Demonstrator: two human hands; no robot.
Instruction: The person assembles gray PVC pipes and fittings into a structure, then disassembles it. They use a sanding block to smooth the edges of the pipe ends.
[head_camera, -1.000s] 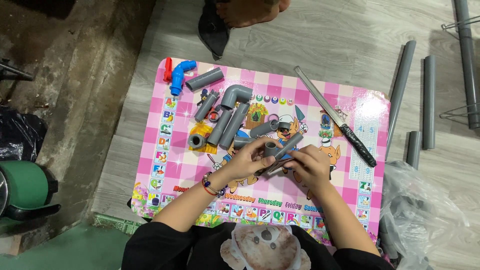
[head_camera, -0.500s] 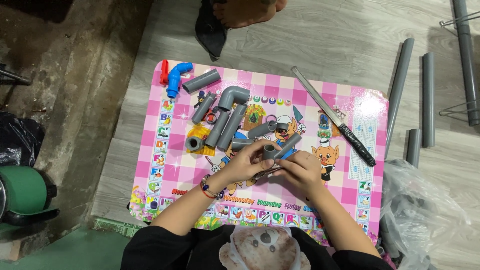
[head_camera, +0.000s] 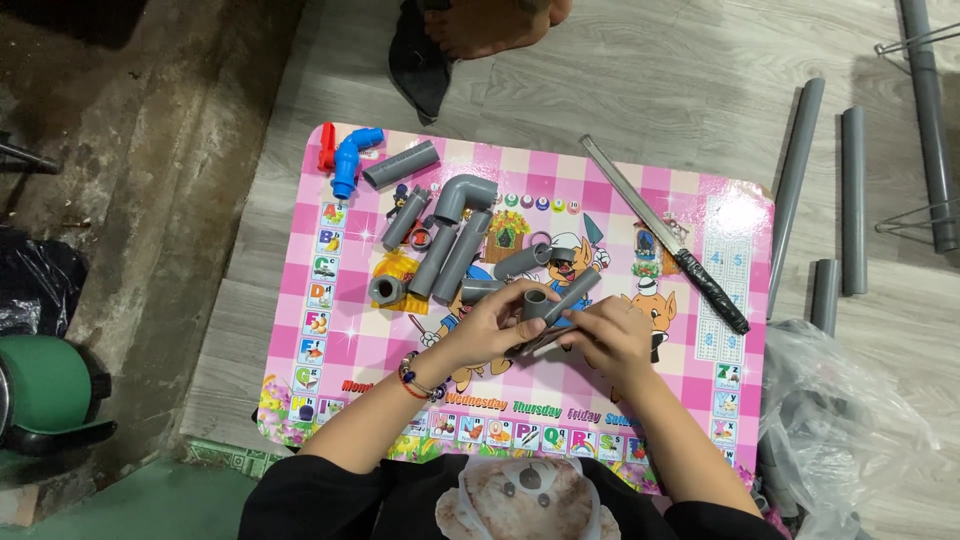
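Your left hand (head_camera: 495, 322) is closed around a short grey pipe fitting (head_camera: 536, 304), its open round end facing up at you, held just above the middle of the pink checked table (head_camera: 700, 200). Your right hand (head_camera: 612, 335) sits just beside it, fingers curled onto the lower end of a straight grey pipe piece (head_camera: 573, 296) that slants up and away from the fitting; a thin pale stick shows under your right fingers, too hidden to name. Both hands are grasping, neither is released.

On the table beyond your hands you have one grey elbow (head_camera: 462, 193), and below it two straight grey pipes lying side by side and touching, plus one shorter dark-ended pipe to their left. One more straight grey pipe (head_camera: 400, 164) lies near the far left corner, beside one blue elbow (head_camera: 351, 158) and one red piece (head_camera: 327, 146). One short grey coupling (head_camera: 386, 290) stands on end at the left of the cluster. Another grey pipe (head_camera: 522, 261) lies just beyond the fitting. One long blade with a black wrapped handle (head_camera: 664, 234) lies diagonally on the right half.

On the wooden floor to the right you can count three long grey pipes and one short one (head_camera: 825, 296), near a clear plastic bag (head_camera: 850, 430)
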